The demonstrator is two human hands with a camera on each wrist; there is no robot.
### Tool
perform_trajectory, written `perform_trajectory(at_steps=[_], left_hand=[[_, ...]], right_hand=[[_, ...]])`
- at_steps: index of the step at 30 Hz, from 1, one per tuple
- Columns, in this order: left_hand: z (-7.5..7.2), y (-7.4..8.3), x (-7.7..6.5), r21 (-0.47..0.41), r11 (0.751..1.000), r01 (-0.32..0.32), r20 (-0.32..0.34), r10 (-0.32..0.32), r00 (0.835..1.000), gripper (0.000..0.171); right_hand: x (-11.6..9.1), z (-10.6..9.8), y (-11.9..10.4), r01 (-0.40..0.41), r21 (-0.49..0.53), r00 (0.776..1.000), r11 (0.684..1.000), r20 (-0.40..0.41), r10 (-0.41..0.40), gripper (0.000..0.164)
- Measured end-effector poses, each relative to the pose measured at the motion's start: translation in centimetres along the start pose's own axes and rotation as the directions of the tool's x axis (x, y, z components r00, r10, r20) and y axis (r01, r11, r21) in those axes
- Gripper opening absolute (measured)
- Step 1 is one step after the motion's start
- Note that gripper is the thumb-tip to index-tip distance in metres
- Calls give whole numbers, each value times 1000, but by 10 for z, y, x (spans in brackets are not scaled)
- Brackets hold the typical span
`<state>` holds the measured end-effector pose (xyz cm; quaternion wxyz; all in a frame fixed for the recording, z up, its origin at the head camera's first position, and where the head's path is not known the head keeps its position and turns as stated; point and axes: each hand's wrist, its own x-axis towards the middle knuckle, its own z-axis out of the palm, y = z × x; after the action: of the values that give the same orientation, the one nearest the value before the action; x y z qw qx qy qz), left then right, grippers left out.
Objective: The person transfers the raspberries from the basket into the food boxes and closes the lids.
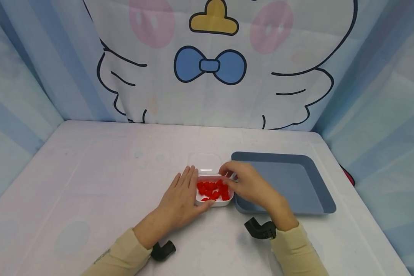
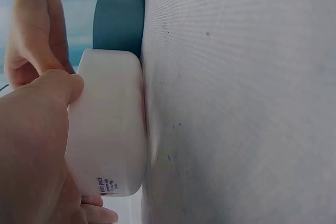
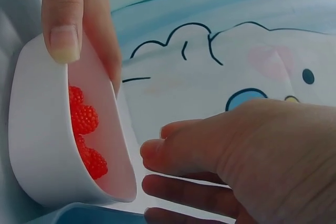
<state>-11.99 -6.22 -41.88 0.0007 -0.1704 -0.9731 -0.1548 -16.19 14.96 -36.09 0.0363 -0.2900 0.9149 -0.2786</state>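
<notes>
A small white plastic container [image 1: 214, 204] stands on the table with several red raspberries [image 1: 214, 188] inside. My left hand [image 1: 181, 197] holds it from the left, the fingers lying along its side and the thumb on the near rim. In the left wrist view, small dark print shows on the container's wall [image 2: 107, 129]. Over the container's right edge hovers my right hand [image 1: 250, 182], its fingers loosely bent. From the right wrist view, no berry shows between the right fingers [image 3: 178, 192], which are apart from the container [image 3: 42, 129].
A clear lid [image 1: 205, 163] lies behind the container. To the right is a shallow blue-grey tray [image 1: 283, 180], its left edge close to the container. Printed curtains [image 1: 210, 103] stand behind and at both sides of the white table [image 1: 89, 184].
</notes>
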Motion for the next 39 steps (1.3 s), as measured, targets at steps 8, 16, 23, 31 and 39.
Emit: perform_trajectory(at_steps=[8, 16, 23, 31, 39], left_hand=[[-1, 2, 1, 0, 1000, 11, 5, -11, 1000, 100], [0, 1, -1, -11, 1000, 13, 21, -13, 1000, 100], [0, 1, 0, -18, 1000, 21, 20, -20, 1000, 102], [-1, 1, 0, -19, 1000, 17, 29, -16, 999, 101], [0, 0, 0, -12, 1000, 15, 19, -15, 1000, 100]], right_hand=[[-3, -9, 9, -14, -1, 998, 1000, -55, 14, 24], [-6, -13, 19, -91, -13, 993, 996, -71, 90, 22], [-5, -13, 23, -147, -34, 989, 989, -38, 145, 22], [-3, -11, 28, -226, -60, 974, 972, 17, 227, 24], [-2, -8, 33, -239, -42, 968, 970, 70, 242, 24]])
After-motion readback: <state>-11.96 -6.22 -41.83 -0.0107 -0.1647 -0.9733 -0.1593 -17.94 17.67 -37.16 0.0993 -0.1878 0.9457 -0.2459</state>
